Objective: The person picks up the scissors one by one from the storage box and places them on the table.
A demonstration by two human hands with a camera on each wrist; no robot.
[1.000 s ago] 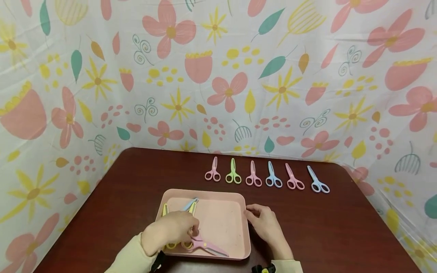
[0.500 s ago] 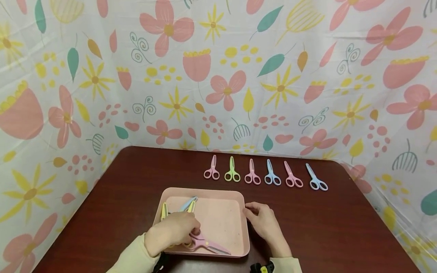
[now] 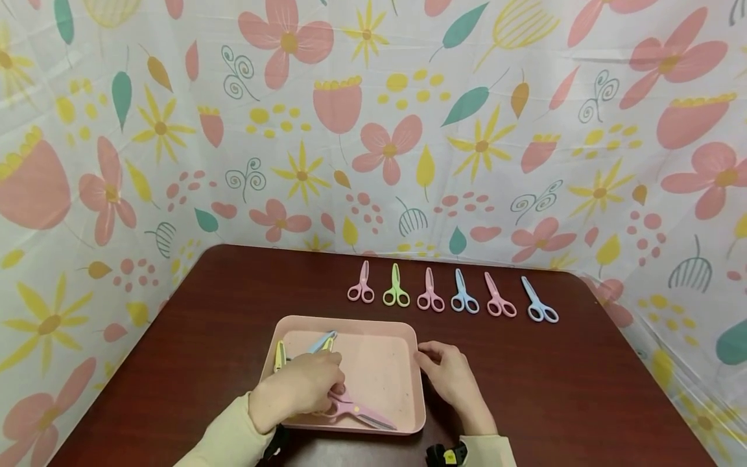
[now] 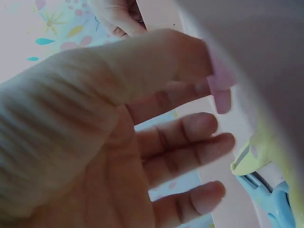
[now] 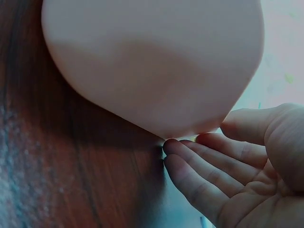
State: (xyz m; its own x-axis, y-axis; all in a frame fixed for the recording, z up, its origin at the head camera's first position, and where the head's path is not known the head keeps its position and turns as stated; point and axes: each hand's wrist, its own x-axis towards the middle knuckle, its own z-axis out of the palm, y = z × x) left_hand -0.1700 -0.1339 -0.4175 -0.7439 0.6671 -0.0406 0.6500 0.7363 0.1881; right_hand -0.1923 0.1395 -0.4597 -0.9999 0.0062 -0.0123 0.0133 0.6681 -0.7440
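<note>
A pair of pink scissors [image 3: 360, 412] lies in the near part of the shallow pink tray [image 3: 379, 370], blades pointing right. My left hand [image 3: 303, 384] reaches into the tray, thumb and index finger pinching the scissors' pink handle [image 4: 222, 92]; the other fingers extend loosely. Partly hidden by this hand are yellow scissors [image 3: 280, 355] and blue scissors [image 3: 321, 342] at the tray's left. My right hand [image 3: 452, 376] holds the tray's right side, its thumb [image 5: 242, 126] at one edge and fingertips [image 5: 178, 161] at the other.
Along the back of the dark wooden table [image 3: 245, 285] stretches a spaced row of several scissors, pink, green [image 3: 396, 285] and blue [image 3: 539, 299], blades pointing away. A flower-patterned curtain [image 3: 373, 130] hangs right behind and beside the table.
The left hand shifts slightly right over the tray, still at the pink scissors' handle, and the scissors slide a little right. The right hand stays at the tray's side.
</note>
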